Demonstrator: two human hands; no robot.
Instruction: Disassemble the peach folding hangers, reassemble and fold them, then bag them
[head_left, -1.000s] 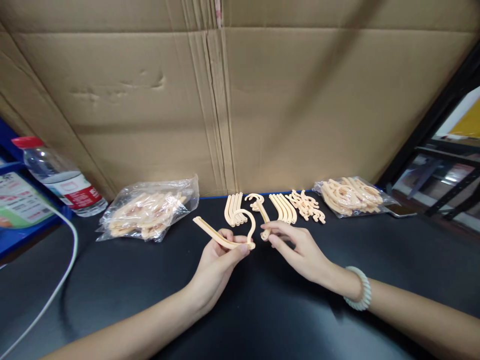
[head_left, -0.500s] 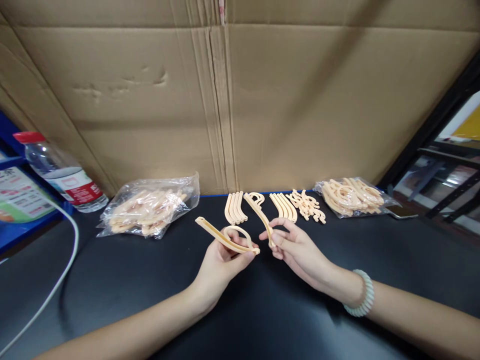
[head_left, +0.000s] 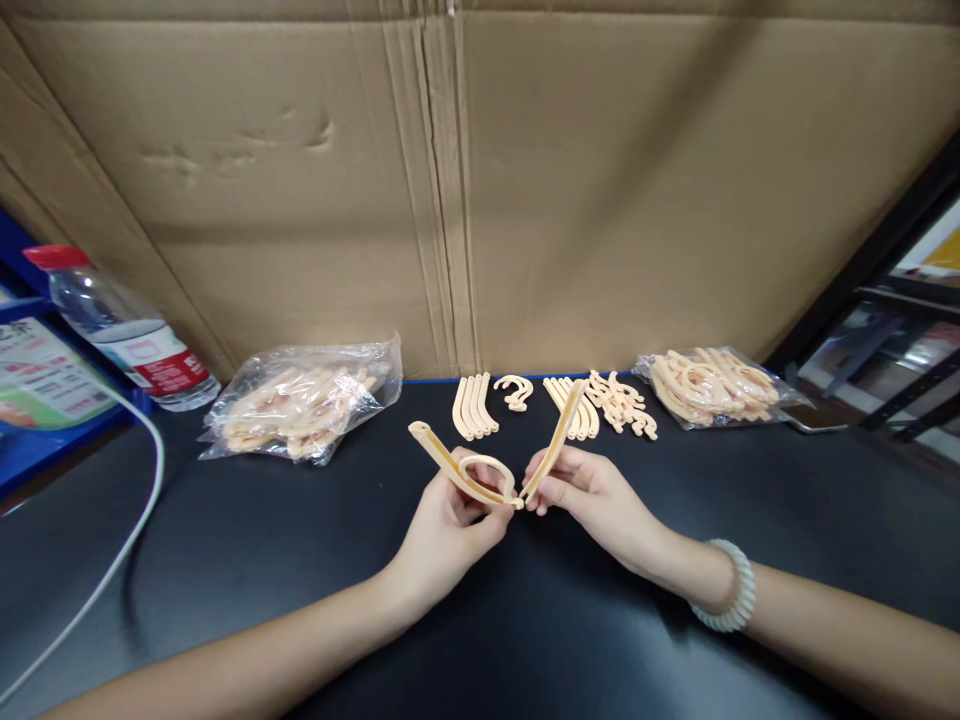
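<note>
My left hand [head_left: 450, 525] is closed on a cream curved arm piece [head_left: 439, 453] and a round hook piece [head_left: 491, 464] beside it. Between the fingers of my right hand [head_left: 592, 495] is another curved arm piece [head_left: 559, 440], tilted up to the right. The lower ends of the two arm pieces meet or nearly meet; contact is too small to tell. Behind my hands lie a row of curved pieces [head_left: 474, 407], a few hooks [head_left: 516, 390], a second row of curved pieces [head_left: 589, 420] and a pile of small hooked pieces [head_left: 621, 403].
A clear bag of cream pieces [head_left: 292, 405] lies at the left, another bag [head_left: 712, 385] at the right. A red-capped bottle [head_left: 142, 340] leans by a blue rack, near a white cable [head_left: 142, 510]. Cardboard [head_left: 600, 200] stands behind the black table [head_left: 480, 620].
The arm piece in my right hand has swung from leaning up-left to leaning up-right, and its lower end is now closer to the pieces in my left hand. The view has shifted slightly.
</note>
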